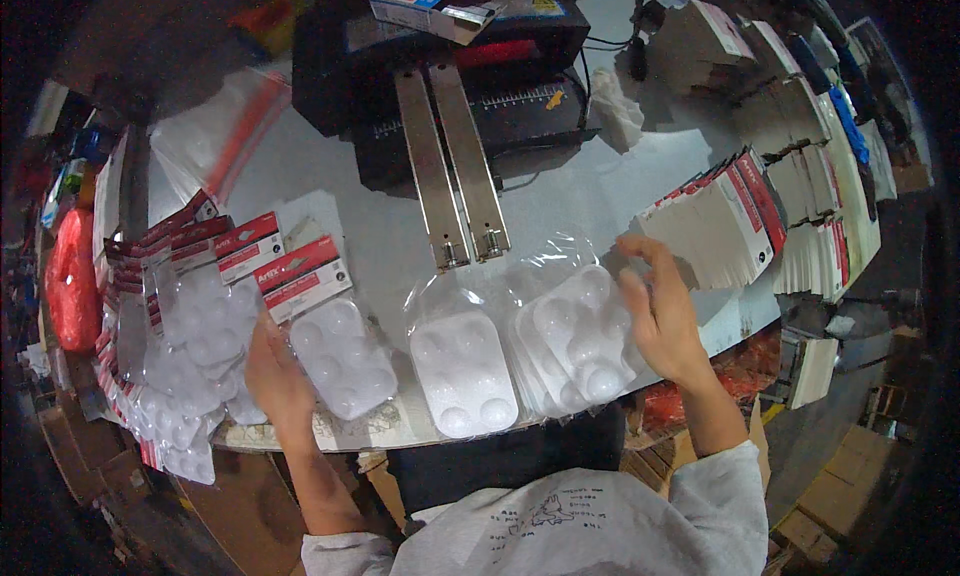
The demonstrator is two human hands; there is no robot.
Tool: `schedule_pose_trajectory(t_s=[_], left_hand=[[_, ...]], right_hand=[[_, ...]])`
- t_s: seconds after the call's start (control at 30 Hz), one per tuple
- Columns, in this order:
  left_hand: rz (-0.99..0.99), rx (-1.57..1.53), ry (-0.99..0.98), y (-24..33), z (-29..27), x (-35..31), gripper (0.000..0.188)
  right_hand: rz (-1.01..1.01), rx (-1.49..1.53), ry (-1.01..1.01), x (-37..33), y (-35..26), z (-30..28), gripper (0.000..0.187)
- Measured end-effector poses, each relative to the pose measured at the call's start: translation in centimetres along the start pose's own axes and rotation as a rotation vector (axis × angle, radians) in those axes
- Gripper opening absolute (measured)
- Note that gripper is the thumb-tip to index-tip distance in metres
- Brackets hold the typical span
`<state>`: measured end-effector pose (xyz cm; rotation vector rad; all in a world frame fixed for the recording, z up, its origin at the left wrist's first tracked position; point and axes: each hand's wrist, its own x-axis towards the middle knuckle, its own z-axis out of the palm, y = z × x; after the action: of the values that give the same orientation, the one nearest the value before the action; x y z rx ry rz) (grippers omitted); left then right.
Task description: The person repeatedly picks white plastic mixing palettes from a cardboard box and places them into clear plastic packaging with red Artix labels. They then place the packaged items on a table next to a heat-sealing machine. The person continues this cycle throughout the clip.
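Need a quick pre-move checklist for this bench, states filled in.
1. Left hand clear of the carded pack beside it: cannot tell, hand blurred.
2. Right hand touching the overlapping bagged trays: cannot tell.
3. Centre bagged tray apart from both hands: ok.
4. Header card on the centre bagged tray: not ok, none there.
5. Header card stack on the right, stocked: ok.
6. Metal rails free of bags: ok.
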<state>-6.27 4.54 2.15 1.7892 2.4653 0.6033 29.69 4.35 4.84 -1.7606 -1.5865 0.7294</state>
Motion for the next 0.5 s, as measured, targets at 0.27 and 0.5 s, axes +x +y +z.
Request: schedule_pose_trajectory(t_s=[0.27,0.5], left_hand=[[0.227,-0.067,0.122,5.8,-0.4,-4.6,0.044],[0.406,-0.157,-0.131,10.1,-1.6,-7.2,0.038]], right_hand=[[-0.003,-0.128,-0.213,-2.9,1.1,-0.5,0.052],[-0.024,-0.128,-0.015,-3.8,-1.2,1.8,0.031]])
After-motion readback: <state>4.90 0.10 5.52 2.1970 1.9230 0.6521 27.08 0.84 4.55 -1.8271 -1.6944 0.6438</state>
